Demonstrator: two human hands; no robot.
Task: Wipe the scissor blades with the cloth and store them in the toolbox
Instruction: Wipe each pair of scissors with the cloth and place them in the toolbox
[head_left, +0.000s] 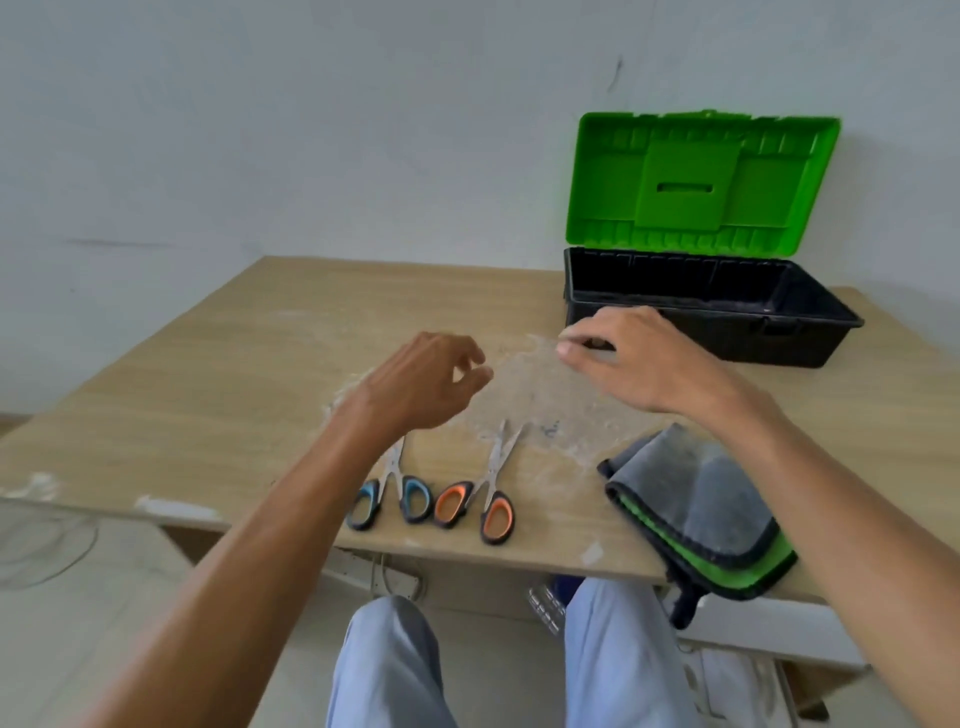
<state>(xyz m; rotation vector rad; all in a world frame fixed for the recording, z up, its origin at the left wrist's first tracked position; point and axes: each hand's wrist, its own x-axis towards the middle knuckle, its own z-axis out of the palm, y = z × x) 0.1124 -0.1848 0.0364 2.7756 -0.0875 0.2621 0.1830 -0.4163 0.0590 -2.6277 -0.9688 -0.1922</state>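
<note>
Open toolbox (779, 343), grey cloth (696, 499), blue scissors (415, 500), orange scissors (497, 517)

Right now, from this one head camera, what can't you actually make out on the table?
All in the head view:
Blue-handled scissors: the blade tips are hidden under the left hand.
Toolbox: the floor is hidden by its dark front wall and partly by the right hand.
Cloth: its right side is covered by the right forearm.
Dirt on either pair's blades: too small to tell.

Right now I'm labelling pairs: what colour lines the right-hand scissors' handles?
Orange, on the black-handled steel scissors; head view.
</note>
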